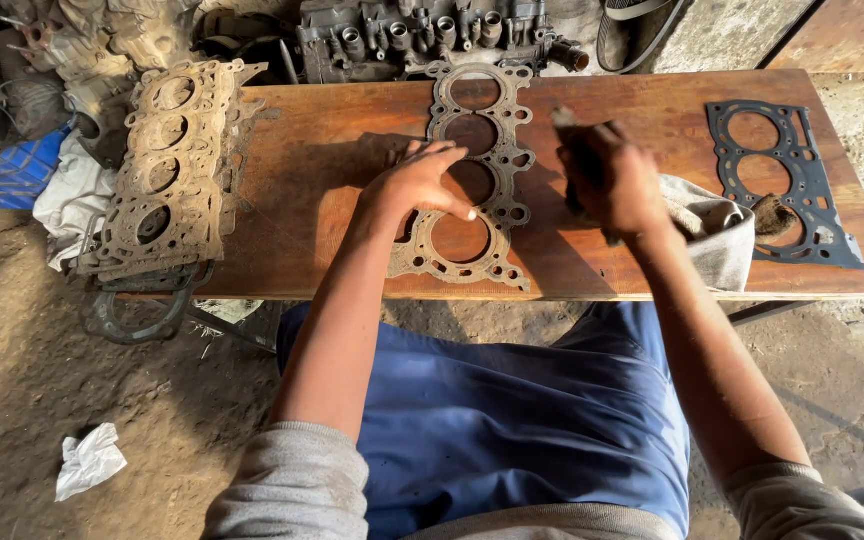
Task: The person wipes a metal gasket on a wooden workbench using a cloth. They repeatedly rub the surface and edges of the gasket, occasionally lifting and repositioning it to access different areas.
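While the left hand (420, 186) lies flat with its fingers spread on a worn metal gasket (474, 170), pressing it to the wooden counter (332, 150) rather than closing round it, the right hand (617, 185) hovers just to the right of the gasket with its grip closed about a small dark thing, blurred so that its kind cannot be told. The gasket lies near the middle of the counter, running from the far edge toward the near edge, with four round holes in a row; the left hand covers part of its third hole and the thumb points toward the near one. Just right of the right hand, a crumpled grey cloth (717, 235) sits on the counter and hangs a little over the near edge. Further right lies a darker, cleaner-looking gasket (790, 190), well apart from the worn one, with a small brown scrap (774, 215) resting on it. At the left end of the counter a stack of rusty gaskets (174, 165) overhangs the edge. Beyond the far edge sits a grimy engine part (422, 35). On the dirt floor at the near left lies a crumpled white paper (89, 460).
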